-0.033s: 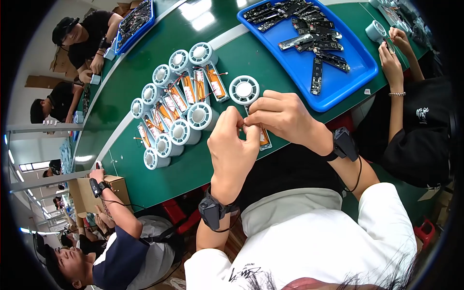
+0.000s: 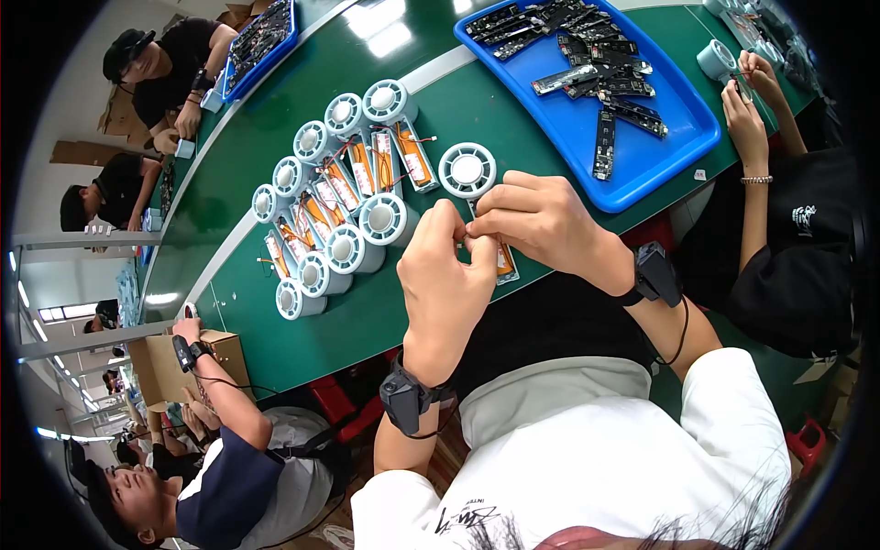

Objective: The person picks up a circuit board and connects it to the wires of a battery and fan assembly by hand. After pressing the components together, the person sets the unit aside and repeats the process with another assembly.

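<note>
A light blue handheld fan (image 2: 467, 170) lies on the green table in front of me, its round head pointing away. Its open handle (image 2: 506, 264), with an orange part inside, runs back under my fingers. My left hand (image 2: 446, 275) is closed in a pinch over the upper handle. Fingertip to fingertip with it, my right hand (image 2: 547, 222) pinches at the same spot from the right. Whatever sits between the fingers is too small and covered to make out. Several similar fans (image 2: 386, 220) lie in two rows to the left, with batteries and thin wires showing in their open handles.
A blue tray (image 2: 623, 198) at the far right holds a heap of slim black circuit boards (image 2: 604, 145). Beside it, another person's hands (image 2: 747, 101) work near a fan head (image 2: 716, 60). A cardboard box (image 2: 220, 353) and a co-worker's arm (image 2: 220, 390) are at the left table end.
The whole view has shifted very slightly. Both hands keep the same pinch over the fan handle.
</note>
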`<move>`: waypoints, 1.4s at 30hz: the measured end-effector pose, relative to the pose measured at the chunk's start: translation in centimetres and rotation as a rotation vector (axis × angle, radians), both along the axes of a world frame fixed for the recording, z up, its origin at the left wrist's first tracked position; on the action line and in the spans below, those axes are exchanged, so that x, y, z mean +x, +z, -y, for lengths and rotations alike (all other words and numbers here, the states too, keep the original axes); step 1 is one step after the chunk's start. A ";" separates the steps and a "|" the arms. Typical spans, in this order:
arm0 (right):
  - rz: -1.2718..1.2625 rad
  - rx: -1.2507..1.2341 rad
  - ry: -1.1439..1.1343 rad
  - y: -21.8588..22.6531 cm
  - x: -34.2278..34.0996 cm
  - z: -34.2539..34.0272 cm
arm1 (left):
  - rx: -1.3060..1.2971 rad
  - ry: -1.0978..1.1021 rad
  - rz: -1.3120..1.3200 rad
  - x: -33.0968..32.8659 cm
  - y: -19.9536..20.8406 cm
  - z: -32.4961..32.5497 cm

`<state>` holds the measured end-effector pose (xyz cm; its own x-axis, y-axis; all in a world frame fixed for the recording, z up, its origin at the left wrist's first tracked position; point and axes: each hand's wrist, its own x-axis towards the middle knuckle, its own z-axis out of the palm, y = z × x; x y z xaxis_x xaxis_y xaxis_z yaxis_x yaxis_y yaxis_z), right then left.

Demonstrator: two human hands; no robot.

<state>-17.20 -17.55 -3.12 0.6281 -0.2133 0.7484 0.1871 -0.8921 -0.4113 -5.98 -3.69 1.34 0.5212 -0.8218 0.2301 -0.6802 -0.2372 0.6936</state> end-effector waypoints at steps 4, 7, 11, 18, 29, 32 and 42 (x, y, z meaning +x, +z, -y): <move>-0.011 -0.029 -0.006 0.0 -0.2 0.1 | 0.064 0.007 0.016 0.1 0.6 0.2; 0.006 -0.038 -0.006 -0.1 -0.1 0.1 | 0.084 0.021 0.007 -0.1 0.5 0.3; 0.013 -0.049 -0.008 -0.3 -0.1 0.2 | 0.069 0.040 -0.018 0.0 0.2 0.4; 0.011 -0.054 -0.020 -0.4 0.0 0.2 | 0.074 0.094 -0.106 -0.1 0.1 0.3; 0.026 0.015 -0.022 -0.3 -0.1 0.1 | -0.056 0.098 -0.020 -0.6 -0.4 -1.5; 0.024 0.029 -0.025 -0.1 -0.1 0.1 | -0.091 0.069 0.015 -0.1 -0.7 -1.5; -0.005 0.046 -0.003 0.0 0.0 0.2 | -0.112 -0.027 0.102 1.1 -1.6 -1.8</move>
